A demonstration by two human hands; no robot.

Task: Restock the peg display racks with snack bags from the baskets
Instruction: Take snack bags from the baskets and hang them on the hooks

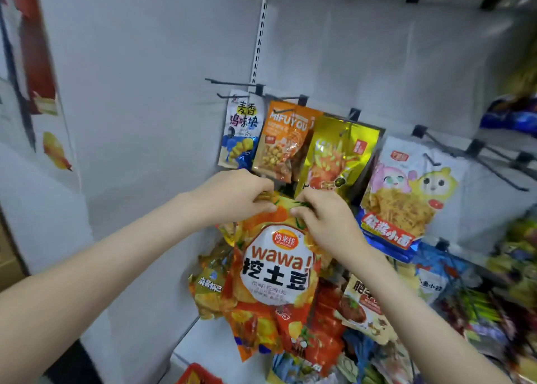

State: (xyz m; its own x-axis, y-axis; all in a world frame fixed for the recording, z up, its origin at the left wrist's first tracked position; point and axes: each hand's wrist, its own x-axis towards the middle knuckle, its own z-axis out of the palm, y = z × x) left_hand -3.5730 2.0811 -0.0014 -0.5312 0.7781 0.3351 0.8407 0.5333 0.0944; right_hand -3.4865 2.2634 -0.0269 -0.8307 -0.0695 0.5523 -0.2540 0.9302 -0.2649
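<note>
Wawa chip bag (279, 267) hangs, top pinched by left hand (241, 194) and right hand (325, 220). Likely steadying it to hook onto the peg rack (363, 63) beyond.

Pretty plain spot tbh: a smooth pale grey-white wall panel (130, 92) fills the left, and a white slotted metal upright strip (259, 43) runs down its right edge. There's a glossy red-and-yellow poster (43, 107) far left and a bit of dark floor (75, 363) in the near left corner. Soft, even light.
</note>
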